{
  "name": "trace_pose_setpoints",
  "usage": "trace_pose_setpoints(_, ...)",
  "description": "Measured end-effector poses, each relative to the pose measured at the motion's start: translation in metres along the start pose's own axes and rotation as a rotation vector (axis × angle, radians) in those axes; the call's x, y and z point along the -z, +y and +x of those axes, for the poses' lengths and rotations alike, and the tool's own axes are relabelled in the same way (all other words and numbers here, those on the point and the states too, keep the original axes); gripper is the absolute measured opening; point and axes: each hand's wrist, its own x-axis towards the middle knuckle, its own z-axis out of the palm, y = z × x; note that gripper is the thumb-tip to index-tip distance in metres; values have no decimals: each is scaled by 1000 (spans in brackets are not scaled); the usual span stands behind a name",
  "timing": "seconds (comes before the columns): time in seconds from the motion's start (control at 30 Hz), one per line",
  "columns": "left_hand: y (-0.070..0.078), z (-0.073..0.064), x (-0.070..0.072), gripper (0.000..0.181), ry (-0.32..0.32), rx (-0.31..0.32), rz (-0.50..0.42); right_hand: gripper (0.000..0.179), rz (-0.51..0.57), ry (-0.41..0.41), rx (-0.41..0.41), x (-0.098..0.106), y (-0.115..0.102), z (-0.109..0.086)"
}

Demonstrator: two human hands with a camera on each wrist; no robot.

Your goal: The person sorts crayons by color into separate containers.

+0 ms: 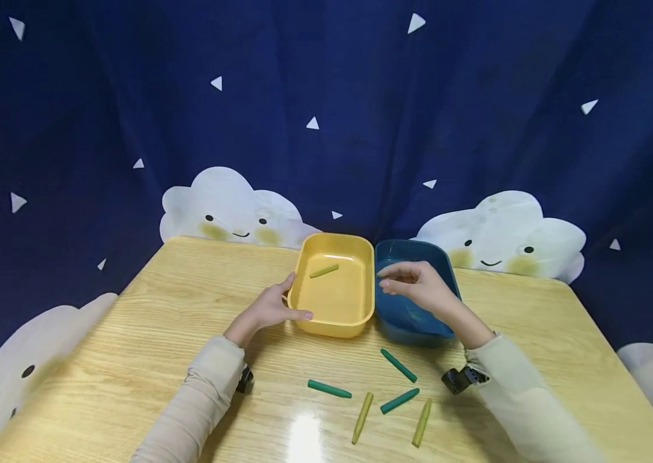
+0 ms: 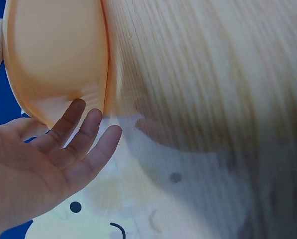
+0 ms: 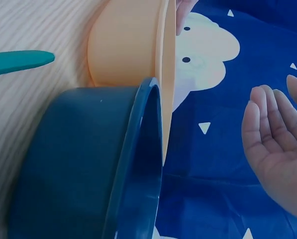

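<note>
My left hand [image 1: 271, 305] rests at the left side of a yellow bin [image 1: 332, 326], its thumb at the near rim and its other fingers loosely spread along the outer wall. One olive-yellow crayon [image 1: 324, 271] lies inside that bin. Over the blue bin [image 1: 413, 335], beside the yellow one, hovers my right hand [image 1: 419, 283], with relaxed, slightly bent fingers and nothing between them. The right wrist view shows this hand [image 3: 277, 134] above and apart from the blue rim [image 3: 138, 134]. Part of the blue bin's inside is hidden by the hand.
In front of the bins lie three green crayons, one [image 1: 399, 365] closest to the blue bin, another [image 1: 329, 388] to the left and a third [image 1: 400, 400] to the right. Two olive-yellow crayons [image 1: 363, 418] lie nearer me. A dark blue curtain [image 1: 326, 96] hangs behind the wooden table [image 1: 187, 289].
</note>
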Motion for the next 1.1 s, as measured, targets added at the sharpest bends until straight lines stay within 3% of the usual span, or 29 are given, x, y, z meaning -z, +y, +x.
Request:
trace_pose_setpoints(0.33,-2,-2,3,106,4,-1,1,29,26,-58,14,8,5,-27)
trace_pose_setpoints(0.6,-1,-3,2,106,1,1,20,26,20,-106,91,12,11,-46)
trace_pose_setpoints(1.1,0,0,0,104,-10,-31,-22,25,117,-348,223,16,39,-81)
